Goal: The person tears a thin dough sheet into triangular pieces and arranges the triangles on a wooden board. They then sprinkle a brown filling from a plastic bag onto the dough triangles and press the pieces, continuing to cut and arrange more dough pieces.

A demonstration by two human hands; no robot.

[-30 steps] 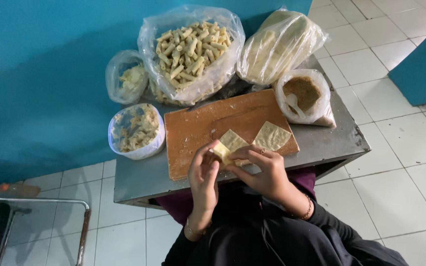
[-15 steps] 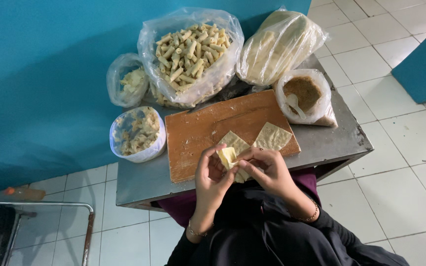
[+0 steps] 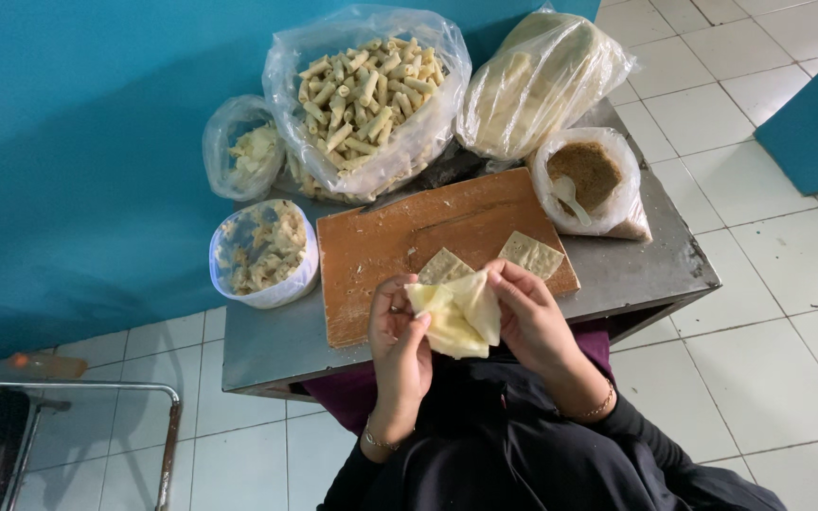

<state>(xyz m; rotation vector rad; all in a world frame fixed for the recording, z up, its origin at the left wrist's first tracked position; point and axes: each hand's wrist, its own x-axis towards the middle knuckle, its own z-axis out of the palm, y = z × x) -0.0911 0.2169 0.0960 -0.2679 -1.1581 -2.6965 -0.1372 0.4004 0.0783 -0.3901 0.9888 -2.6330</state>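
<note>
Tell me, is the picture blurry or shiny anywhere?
Head view: soft, even light; the hands, left and right, and the pale dough sheet look sharp. The plastic bag of rolls shows small white glints. The blue wall darkens toward the floor. Straight edges bend slightly near the corners.

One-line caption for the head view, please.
Both hands, left hand and right hand, hold a pale dough wrapper above a wooden board.

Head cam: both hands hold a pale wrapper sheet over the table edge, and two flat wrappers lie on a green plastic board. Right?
Not quite. The board is brown wood, not green plastic, as the head view shows. Both the left hand and right hand do hold the pale wrapper sheet; two flat wrappers lie on it.
</note>
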